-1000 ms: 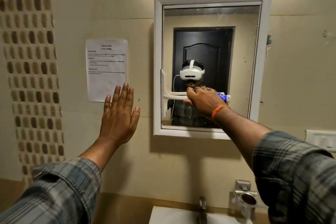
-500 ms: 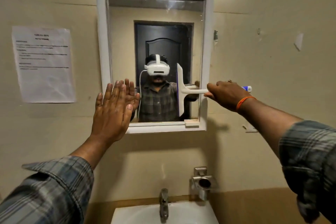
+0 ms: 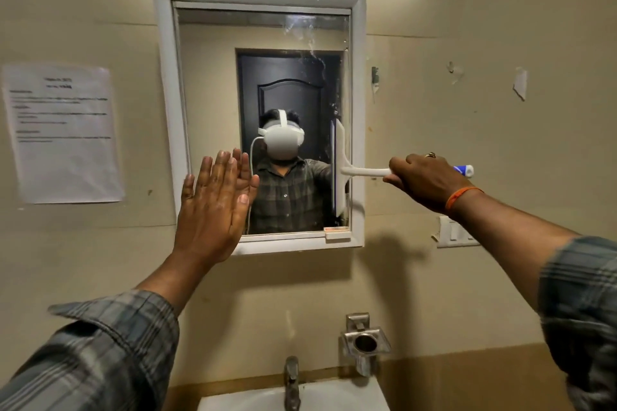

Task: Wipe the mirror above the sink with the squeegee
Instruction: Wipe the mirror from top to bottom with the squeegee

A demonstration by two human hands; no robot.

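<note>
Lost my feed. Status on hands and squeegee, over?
Right hand gripping squeegee handle, blade upright at mirror right edge. Left hand open, flat by lower left frame. Smears upper right. Nothing blocking.

Your right hand (image 3: 425, 182) covers the middle of the squeegee (image 3: 341, 167) handle, so you see only the white neck on one side and a blue-and-white tip past the knuckles, and whether its blade presses the mirror (image 3: 213, 83) or only stands close to the glass is not clear. Your left hand (image 3: 213, 207) hides the mirror's lower left corner (whether the palm touches the glass cannot be told), and the print on the paper notice (image 3: 63, 133) is too blurred to read. The sink (image 3: 334, 397) is cut off by the bottom edge, and both sleeves run out of the picture.
</note>
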